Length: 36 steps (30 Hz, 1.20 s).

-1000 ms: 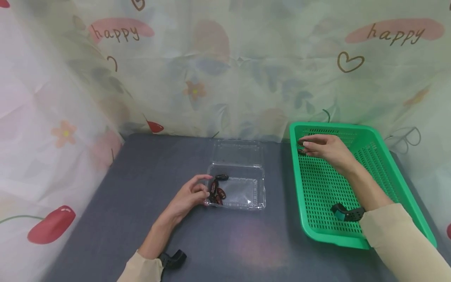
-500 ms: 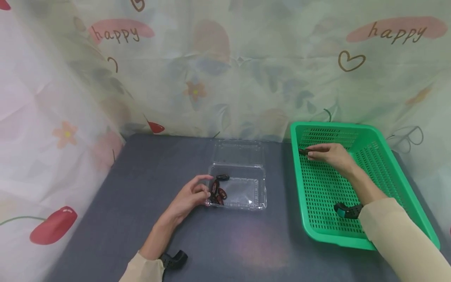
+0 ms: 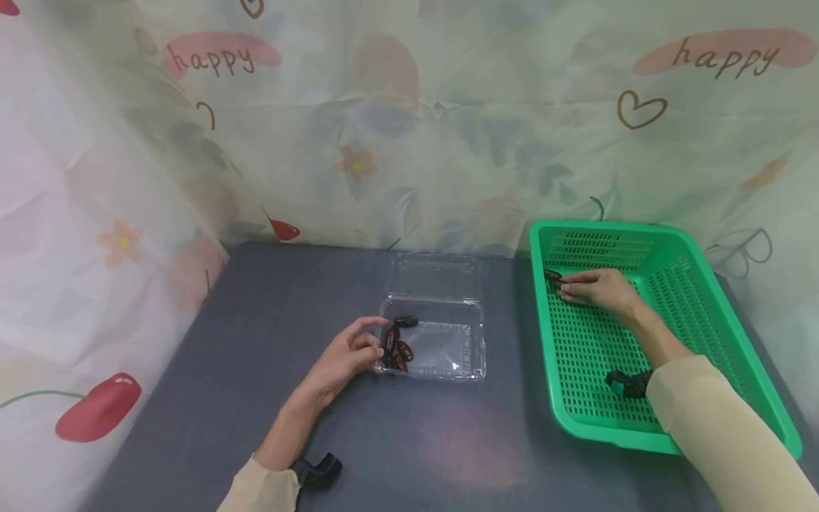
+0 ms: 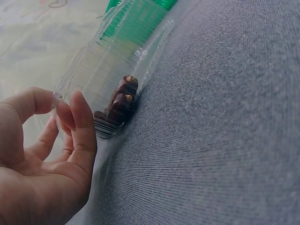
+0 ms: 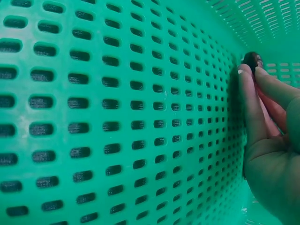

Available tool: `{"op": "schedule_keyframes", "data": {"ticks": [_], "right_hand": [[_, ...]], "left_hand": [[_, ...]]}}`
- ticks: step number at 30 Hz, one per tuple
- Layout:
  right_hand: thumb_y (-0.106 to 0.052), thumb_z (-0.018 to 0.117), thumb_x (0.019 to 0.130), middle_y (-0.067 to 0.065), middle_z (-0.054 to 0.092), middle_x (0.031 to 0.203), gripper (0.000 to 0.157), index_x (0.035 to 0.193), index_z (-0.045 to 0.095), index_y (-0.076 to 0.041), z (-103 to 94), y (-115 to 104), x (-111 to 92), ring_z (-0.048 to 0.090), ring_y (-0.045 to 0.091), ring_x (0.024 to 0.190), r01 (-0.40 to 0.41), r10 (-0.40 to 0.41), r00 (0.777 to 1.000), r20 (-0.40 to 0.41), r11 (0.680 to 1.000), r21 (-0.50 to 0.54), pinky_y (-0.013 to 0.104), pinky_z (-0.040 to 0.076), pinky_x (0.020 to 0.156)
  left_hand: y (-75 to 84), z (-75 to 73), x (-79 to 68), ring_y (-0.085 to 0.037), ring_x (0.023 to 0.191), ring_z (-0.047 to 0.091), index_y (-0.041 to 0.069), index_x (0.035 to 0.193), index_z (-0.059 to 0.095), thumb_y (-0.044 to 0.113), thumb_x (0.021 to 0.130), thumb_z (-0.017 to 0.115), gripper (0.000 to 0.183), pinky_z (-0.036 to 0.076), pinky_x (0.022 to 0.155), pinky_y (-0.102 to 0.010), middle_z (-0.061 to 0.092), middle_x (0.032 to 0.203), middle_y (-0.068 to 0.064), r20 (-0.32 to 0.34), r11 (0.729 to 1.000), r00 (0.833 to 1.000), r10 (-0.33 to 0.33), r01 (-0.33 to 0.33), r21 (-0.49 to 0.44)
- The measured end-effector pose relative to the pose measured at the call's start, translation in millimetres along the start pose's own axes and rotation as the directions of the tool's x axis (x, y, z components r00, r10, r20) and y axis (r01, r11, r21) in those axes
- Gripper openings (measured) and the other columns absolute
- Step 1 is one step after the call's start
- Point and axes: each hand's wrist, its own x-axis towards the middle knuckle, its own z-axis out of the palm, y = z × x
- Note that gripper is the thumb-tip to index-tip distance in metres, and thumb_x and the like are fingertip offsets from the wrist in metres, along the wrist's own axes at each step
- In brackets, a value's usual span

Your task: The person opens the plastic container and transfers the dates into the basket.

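Observation:
My left hand (image 3: 348, 357) pinches the left rim of a clear plastic clamshell box (image 3: 441, 347), thumb and fingers meeting at its edge in the left wrist view. Several dark, glossy dates (image 3: 405, 350) lie toward the left side of the box, and its lid (image 3: 435, 277) is folded back behind it. Inside the green basket (image 3: 546, 355), near its far left corner, is my right hand (image 3: 606, 293). Its thumb and fingers pinch a date (image 5: 253, 60), which shows at the fingertips in the right wrist view. Another dark date (image 3: 552, 274) appears beside the fingertips, against the basket wall.
The grey cloth-covered table (image 3: 256, 306) carries both containers, with the basket to the right of the box. A patterned curtain (image 3: 448, 163) hangs behind and on both sides. Black camera straps (image 3: 316, 471) are on the wrists.
My right hand has come down and slightly nearer inside the basket, away from the far left corner. The left hand stays at the box's rim.

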Motion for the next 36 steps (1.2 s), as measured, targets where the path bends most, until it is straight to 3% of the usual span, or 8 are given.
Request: {"op": "schedule_keyframes", "data": {"ticks": [3, 10, 22, 29, 36], "right_hand": [[-0.004, 0.058, 0.099, 0.009, 0.069, 0.112, 0.047, 0.138, 0.042, 0.017, 0.9, 0.1, 0.9, 0.070, 0.010, 0.097, 0.002, -0.002, 1.000, -0.013, 1.000, 0.006, 0.033, 0.052, 0.093], [-0.012, 0.065, 0.097, 0.010, 0.072, 0.107, 0.045, 0.133, 0.054, 0.011, 5.3, 3.2, 1.5, 0.072, 0.011, 0.087, -0.011, 0.005, 0.999, -0.052, 0.992, -0.126, 0.032, 0.057, 0.083], [-0.009, 0.062, 0.098, 0.006, 0.072, 0.106, 0.050, 0.140, 0.045, 0.012, 0.4, 7.4, 4.5, 0.071, 0.011, 0.092, -0.049, 0.049, 0.999, -0.008, 0.999, 0.002, 0.030, 0.056, 0.086], [-0.012, 0.063, 0.098, 0.005, 0.073, 0.102, 0.051, 0.140, 0.045, 0.012, -4.5, 1.2, -0.6, 0.071, 0.011, 0.088, -0.015, 0.016, 1.000, 0.024, 0.999, -0.048, 0.031, 0.057, 0.082], [-0.016, 0.055, 0.103, 0.004, 0.072, 0.101, 0.048, 0.141, 0.045, 0.011, -8.4, -12.1, -1.7, 0.069, 0.012, 0.088, 0.025, -0.024, 0.999, 0.026, 0.998, -0.059, 0.032, 0.057, 0.082]], "left_hand": [[0.1, -0.3, -0.3, -0.020, 0.077, 0.057, 0.020, 0.137, 0.052, 0.003, 0.091, 0.061, 0.050, 0.054, 0.076, -0.040, 0.057, 0.093, -0.008, -0.002, 1.000, 1.000, 0.000, 0.000, 0.000], [0.4, -0.8, 0.7, -0.021, 0.077, 0.058, 0.020, 0.138, 0.052, 0.004, 0.091, 0.062, 0.050, 0.054, 0.075, -0.039, 0.057, 0.093, -0.007, -0.003, 1.000, 1.000, -0.005, 0.005, -0.001], [0.7, -1.6, 2.9, -0.021, 0.078, 0.058, 0.017, 0.138, 0.051, 0.003, 0.092, 0.062, 0.051, 0.053, 0.074, -0.037, 0.057, 0.093, -0.008, -0.007, 1.000, 1.000, -0.014, 0.014, -0.004], [1.2, -0.1, 2.8, -0.022, 0.078, 0.059, 0.017, 0.139, 0.051, 0.003, 0.091, 0.062, 0.051, 0.054, 0.074, -0.038, 0.057, 0.093, -0.008, -0.004, 1.000, 1.000, -0.015, 0.015, 0.003], [-0.3, -0.8, 1.4, -0.021, 0.079, 0.058, 0.017, 0.139, 0.050, 0.004, 0.092, 0.062, 0.051, 0.054, 0.075, -0.038, 0.057, 0.093, -0.007, 0.002, 1.000, 1.000, -0.009, 0.009, 0.010]]}}
